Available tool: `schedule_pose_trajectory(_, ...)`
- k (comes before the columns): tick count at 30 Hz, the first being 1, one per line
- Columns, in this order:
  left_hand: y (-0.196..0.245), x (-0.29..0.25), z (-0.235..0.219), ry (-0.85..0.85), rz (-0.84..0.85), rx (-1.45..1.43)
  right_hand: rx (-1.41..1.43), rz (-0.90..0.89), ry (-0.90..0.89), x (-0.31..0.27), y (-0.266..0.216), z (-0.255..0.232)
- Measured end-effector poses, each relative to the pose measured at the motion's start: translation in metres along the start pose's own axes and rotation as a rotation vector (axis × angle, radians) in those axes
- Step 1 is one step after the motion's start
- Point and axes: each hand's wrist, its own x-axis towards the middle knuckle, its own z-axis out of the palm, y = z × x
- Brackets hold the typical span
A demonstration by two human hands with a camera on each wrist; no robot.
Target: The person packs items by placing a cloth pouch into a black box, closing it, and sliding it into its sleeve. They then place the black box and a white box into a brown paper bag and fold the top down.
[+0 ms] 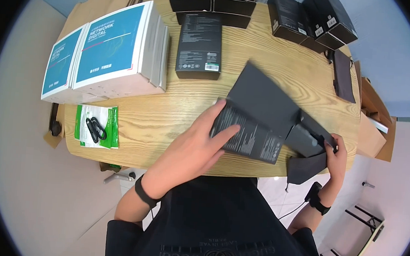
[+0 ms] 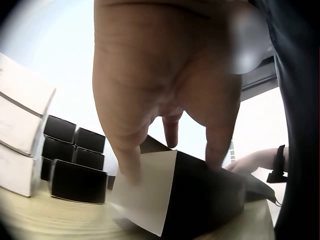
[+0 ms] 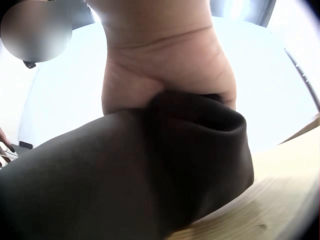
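My left hand point(image 1: 203, 143) grips a black box point(image 1: 245, 136) with white print, its fingers and thumb astride it. In the left wrist view the box's white end point(image 2: 147, 187) faces the camera. A dark lid flap point(image 1: 265, 94) stands raised at the box's far side. At the box's right end, my right hand point(image 1: 337, 160) holds a soft dark grey pouch point(image 1: 306, 169) with a cord hanging from it. The right wrist view shows the pouch point(image 3: 200, 160) folded against the palm, the fingertips hidden behind it.
White and blue boxes point(image 1: 110, 43) stand at the left, with green packets point(image 1: 113, 128) and a coiled black cable point(image 1: 96, 129) in front. Another black box point(image 1: 200, 46) lies behind the work. Black boxes point(image 1: 290, 19) and a dark pouch point(image 1: 344, 76) lie at the right, beside an open carton point(image 1: 376, 127).
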Motion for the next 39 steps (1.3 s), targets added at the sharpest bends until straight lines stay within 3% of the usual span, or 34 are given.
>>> schedule_pose_trajectory(1, -0.002, 0.012, 0.005, -0.009, 0.007, 0.001, 0.002, 0.010, 0.006, -0.001, 0.004, -0.002)
schedule_pose_trajectory(3, -0.005, 0.033, 0.015, 0.076, 0.084, 0.304, -0.102, 0.241, 0.137, -0.003, 0.003, -0.005)
schedule_pose_trajectory(7, 0.015, 0.050, 0.022, -0.045, 0.124, 0.403, -0.129, 0.274, 0.149, -0.008, 0.001, 0.001)
schedule_pose_trajectory(11, 0.008, 0.062, 0.042, -0.129, 0.111, 0.334, -0.128, 0.181, 0.085, -0.009, -0.024, 0.010)
schedule_pose_trajectory(13, -0.010, 0.076, 0.051, -0.117, 0.206, 0.203, -0.057, 0.196, 0.031, -0.010, -0.035, 0.013)
schedule_pose_trajectory(16, -0.027, 0.095, 0.048, -0.152, 0.213, -0.017, -0.007, 0.247, 0.001, -0.011, -0.043, 0.011)
schedule_pose_trajectory(23, -0.028, 0.111, 0.034, -0.082, 0.237, -0.022, 0.211, 0.205, -0.200, -0.027, -0.055, 0.000)
schedule_pose_trajectory(27, -0.019, 0.065, 0.010, 0.003, 0.191, -0.001, 0.306, 0.000, -0.287, -0.057, -0.068, -0.052)
schedule_pose_trajectory(29, -0.019, 0.030, -0.002, -0.070, 0.124, -0.217, 0.499, -0.219, -0.284, -0.074, -0.082, -0.064)
schedule_pose_trajectory(31, -0.019, 0.002, -0.007, -0.102, 0.116, -0.271, 0.750, -0.642, -0.299, -0.070, -0.091, -0.048)
schedule_pose_trajectory(33, -0.009, -0.016, -0.007, -0.124, 0.039, -0.538, 0.879, -0.906, -0.569, -0.044, -0.132, -0.029)
schedule_pose_trajectory(37, -0.018, -0.031, -0.004, -0.068, 0.077, -0.489, 1.112, -1.204, -0.756, -0.016, -0.220, 0.043)
schedule_pose_trajectory(38, -0.024, -0.036, -0.009, -0.051, 0.072, -0.491, 1.108, -1.212, -0.773, -0.019, -0.233, 0.053)
schedule_pose_trajectory(39, -0.032, -0.046, -0.017, -0.120, 0.108, -0.500, 1.124, -1.060, -0.637, -0.023, -0.243, 0.063)
